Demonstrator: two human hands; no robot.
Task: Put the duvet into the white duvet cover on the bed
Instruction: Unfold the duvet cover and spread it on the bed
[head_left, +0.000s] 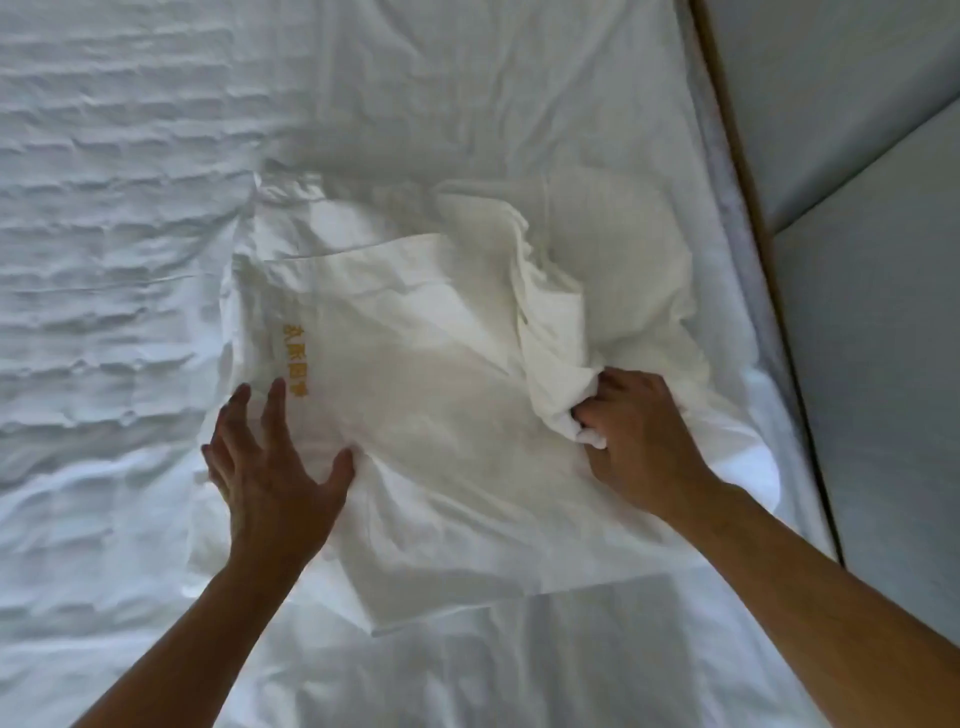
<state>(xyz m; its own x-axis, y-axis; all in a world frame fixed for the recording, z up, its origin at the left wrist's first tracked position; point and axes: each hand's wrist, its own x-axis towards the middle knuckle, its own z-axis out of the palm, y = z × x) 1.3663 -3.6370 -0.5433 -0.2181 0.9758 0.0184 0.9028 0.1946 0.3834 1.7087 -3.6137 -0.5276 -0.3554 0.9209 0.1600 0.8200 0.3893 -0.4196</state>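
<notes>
Head view: your right grip (639, 431) clutches the soft, limp cover (441, 395); left grip (270, 467) lies flat on it. Take its edge beside the right grip.

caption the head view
The right hand grips the folded cover on the bed; the left hand rests on it.

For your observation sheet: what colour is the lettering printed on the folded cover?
Yellow-orange lettering on the white cover, by the left hand; head view.
</notes>
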